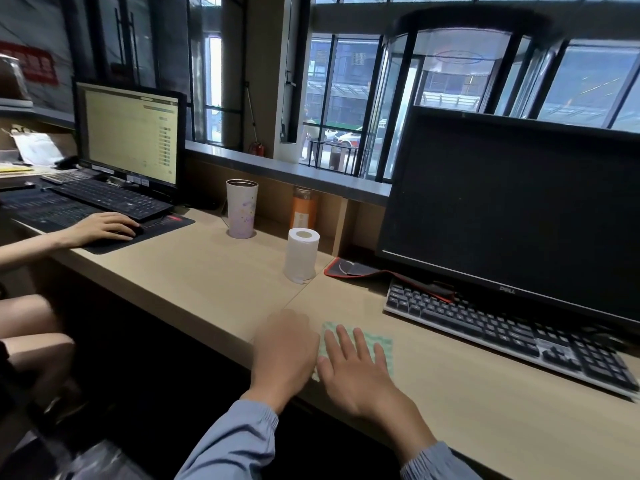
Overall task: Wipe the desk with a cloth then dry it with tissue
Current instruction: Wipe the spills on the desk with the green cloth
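I am pressing my right hand (353, 372), fingers spread flat, on the cloth (373, 336) at the desk's (467, 393) front edge. My left hand (285, 344) is resting at its nine o'clock, and I cannot tell how its fingers lie. I judge the wiping step is underway and calling for broad sweeps. The tissue roll (301, 254) is standing at eleven o'clock.

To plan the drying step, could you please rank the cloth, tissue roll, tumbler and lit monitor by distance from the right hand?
1. Cloth, under the right hand.
2. Tissue roll, upright, ahead and left.
3. Tumbler, farther back-left.
4. Lit monitor, far left.
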